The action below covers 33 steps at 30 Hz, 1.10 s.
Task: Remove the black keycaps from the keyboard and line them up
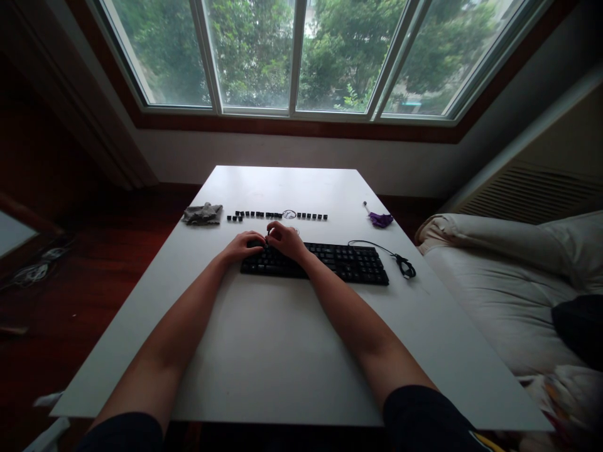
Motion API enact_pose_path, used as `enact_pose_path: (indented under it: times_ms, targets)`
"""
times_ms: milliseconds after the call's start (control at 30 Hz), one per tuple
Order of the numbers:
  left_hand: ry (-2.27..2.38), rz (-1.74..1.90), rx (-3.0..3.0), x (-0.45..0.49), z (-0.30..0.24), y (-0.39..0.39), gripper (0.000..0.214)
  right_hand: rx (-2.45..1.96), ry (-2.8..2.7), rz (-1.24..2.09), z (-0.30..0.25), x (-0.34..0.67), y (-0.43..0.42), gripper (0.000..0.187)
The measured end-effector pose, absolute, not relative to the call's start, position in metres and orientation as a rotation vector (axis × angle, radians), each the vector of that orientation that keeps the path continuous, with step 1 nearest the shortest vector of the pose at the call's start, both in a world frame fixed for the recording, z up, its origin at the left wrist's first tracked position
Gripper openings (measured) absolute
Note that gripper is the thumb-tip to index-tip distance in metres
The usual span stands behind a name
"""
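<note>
A black keyboard point(348, 263) lies on the white table in front of me. My left hand point(244, 246) grips its far left corner, thumb and fingers on the edge. My right hand point(286, 241) is over the keyboard's left part, close to the left fingertips. Its thumb and fingers are pinched together; a small dark thing seems to be between them, too small to name. Just beyond the hands, loose black keycaps point(264, 215) stand in a row, with a few more in front at the left end. A small round whitish thing point(289, 215) sits among them.
A crumpled grey cloth point(203, 214) lies at the table's left edge. On the right are a purple cloth-like thing point(380, 220) with a thin stick beside it, and the keyboard's coiled cable point(406, 267). A pale sofa point(480, 276) stands right of the white table point(273, 364).
</note>
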<state>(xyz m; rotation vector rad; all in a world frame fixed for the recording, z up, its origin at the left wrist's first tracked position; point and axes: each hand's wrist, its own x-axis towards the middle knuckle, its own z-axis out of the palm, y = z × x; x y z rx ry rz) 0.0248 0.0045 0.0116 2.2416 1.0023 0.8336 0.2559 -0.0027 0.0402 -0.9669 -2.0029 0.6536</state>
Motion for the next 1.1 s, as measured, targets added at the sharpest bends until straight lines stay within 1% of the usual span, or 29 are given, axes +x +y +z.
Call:
enact_pose_path:
  times_ms: [267, 500, 600, 733, 900, 1100]
  targets:
    - [1.008, 0.827, 2.242, 0.025, 0.012, 0.004, 0.030, -0.991, -1.919, 0.876, 0.037, 0.258, 0.003, 0.019]
    - [0.996, 0.842, 2.234, 0.025, 0.010, 0.006, 0.030, -0.912, -2.080, 0.768, 0.045, 0.260, 0.002, 0.021]
    - [1.000, 0.845, 2.229, 0.024, 0.009, 0.007, 0.032, -0.929, -2.109, 0.772, 0.044, 0.257, -0.001, 0.020]
    - [0.999, 0.853, 2.207, 0.025, 0.011, 0.005, 0.032, -0.985, -1.995, 0.825, 0.037, 0.252, -0.003, 0.020]
    - [1.003, 0.844, 2.214, 0.026, 0.012, 0.004, 0.028, -1.064, -1.723, 0.936, 0.028, 0.249, 0.005, 0.019]
    - [1.036, 0.824, 2.219, 0.025, 0.012, 0.005, 0.027, -1.169, -1.748, 0.948, 0.023, 0.247, 0.015, 0.016]
